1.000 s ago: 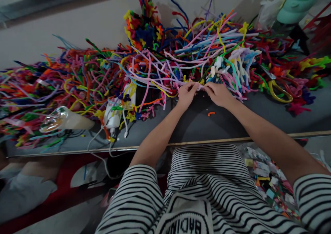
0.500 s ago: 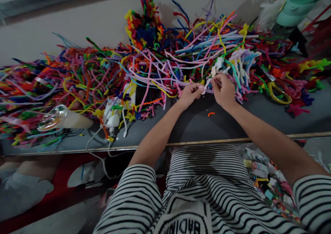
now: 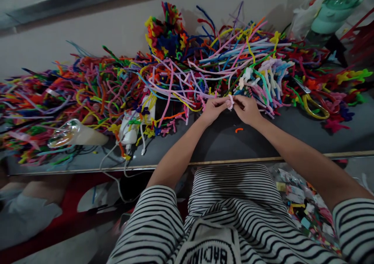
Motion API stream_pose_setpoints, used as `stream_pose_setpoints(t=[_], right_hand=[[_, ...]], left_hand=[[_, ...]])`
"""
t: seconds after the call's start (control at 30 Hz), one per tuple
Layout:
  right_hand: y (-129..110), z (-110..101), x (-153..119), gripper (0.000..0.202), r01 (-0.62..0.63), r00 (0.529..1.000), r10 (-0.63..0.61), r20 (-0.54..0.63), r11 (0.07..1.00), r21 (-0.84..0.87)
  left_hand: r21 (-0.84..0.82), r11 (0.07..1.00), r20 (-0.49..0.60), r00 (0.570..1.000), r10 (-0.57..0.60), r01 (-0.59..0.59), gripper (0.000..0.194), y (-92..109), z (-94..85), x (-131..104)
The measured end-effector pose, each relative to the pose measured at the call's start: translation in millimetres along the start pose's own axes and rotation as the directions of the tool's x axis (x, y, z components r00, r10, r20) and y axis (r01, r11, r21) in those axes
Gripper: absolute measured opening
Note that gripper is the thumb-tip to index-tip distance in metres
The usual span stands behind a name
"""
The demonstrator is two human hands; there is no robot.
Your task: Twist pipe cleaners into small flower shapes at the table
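A pale pink pipe cleaner (image 3: 230, 101), bent into a small loop, is between my two hands above the front part of the grey table. The fingertips of my left hand (image 3: 214, 110) pinch it from the left. From the other side, my right hand (image 3: 248, 109) pinches it with thumb and fingers. Its ends are partly hidden by the fingers. Just beyond my hands lies a bunch of white and pastel pipe cleaner pieces (image 3: 271, 75). A short orange scrap (image 3: 239, 130) rests on the table below them.
Heaped pipe cleaners (image 3: 96, 81) run along the back and left. Yellow-handled scissors (image 3: 316, 106) lie to the right. At left are a tipped plastic cup (image 3: 90, 134) and a white power strip (image 3: 128, 129) with cables. Another person's leg (image 3: 41, 192) shows at lower left.
My right hand has come left and down, closer to my left hand. The pale pink pipe cleaner, stretched towards the right hand before, now shows as an upright loop between the fingertips.
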State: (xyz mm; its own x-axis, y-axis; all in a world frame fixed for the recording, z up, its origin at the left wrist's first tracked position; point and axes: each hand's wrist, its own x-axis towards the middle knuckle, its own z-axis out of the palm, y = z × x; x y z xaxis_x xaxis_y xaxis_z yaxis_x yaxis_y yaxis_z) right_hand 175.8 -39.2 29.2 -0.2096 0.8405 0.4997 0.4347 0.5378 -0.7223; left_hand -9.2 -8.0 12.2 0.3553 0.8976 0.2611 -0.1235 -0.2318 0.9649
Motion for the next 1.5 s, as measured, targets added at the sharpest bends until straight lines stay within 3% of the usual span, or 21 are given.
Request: stream_pose_setpoints(t=[0.27, 0.63, 0.77, 0.83, 0.9, 0.97, 1.07, 1.23, 1.37, 1.5], right_hand=[[0, 4, 0, 0.045, -0.088, 0.996, 0.092, -0.018, 0.983, 0.161], [19, 8, 8, 0.04, -0.175, 0.974, 0.214, -0.072, 0.919, 0.353], [19, 4, 11, 0.038, -0.214, 0.97, 0.242, -0.027, 0.902, 0.375], [17, 2, 12, 0.042, -0.26, 0.964, 0.259, 0.06, 0.874, 0.41], [15, -1, 14, 0.046, -0.331, 0.943, 0.281, 0.176, 0.832, 0.446], [14, -4, 14, 0.048, -0.409, 0.907, 0.29, 0.306, 0.779, 0.475], [13, -9, 15, 0.047, -0.487, 0.849, 0.262, 0.459, 0.723, 0.489], [18, -21, 18, 0.042, -0.492, 0.791, 0.189, 0.581, 0.761, 0.423], [25, -24, 19, 0.037, -0.494, 0.763, 0.195, 0.617, 0.791, 0.36], [27, -24, 20, 0.036, -0.486, 0.759, 0.197, 0.62, 0.806, 0.338]], left_hand=[[0.022, 0.999, -0.149, 0.988, 0.034, -0.031, 0.054, -18, -0.5, 5], [0.165, 0.979, -0.126, 0.982, 0.138, -0.116, 0.048, -20, -2.6, 5], [0.418, 0.894, -0.212, 0.94, 0.268, -0.161, 0.04, -15, -10.4, 3], [0.637, 0.736, -0.127, 0.91, 0.394, -0.23, 0.034, -10, -15.6, 2], [0.758, 0.547, 0.061, 0.873, 0.483, -0.356, 0.031, -5, -20.6, 2], [0.788, 0.394, 0.23, 0.819, 0.526, -0.474, 0.034, -2, -25.1, 1], [0.773, 0.249, 0.386, 0.743, 0.546, -0.584, 0.034, 4, -30.5, -1], [0.72, 0.133, 0.536, 0.668, 0.516, -0.681, 0.028, 23, -34.1, -7], [0.707, 0.114, 0.578, 0.664, 0.474, -0.697, 0.029, 25, -35.7, -6], [0.69, 0.171, 0.572, 0.674, 0.467, -0.703, 0.027, 24, -34.5, -5]])
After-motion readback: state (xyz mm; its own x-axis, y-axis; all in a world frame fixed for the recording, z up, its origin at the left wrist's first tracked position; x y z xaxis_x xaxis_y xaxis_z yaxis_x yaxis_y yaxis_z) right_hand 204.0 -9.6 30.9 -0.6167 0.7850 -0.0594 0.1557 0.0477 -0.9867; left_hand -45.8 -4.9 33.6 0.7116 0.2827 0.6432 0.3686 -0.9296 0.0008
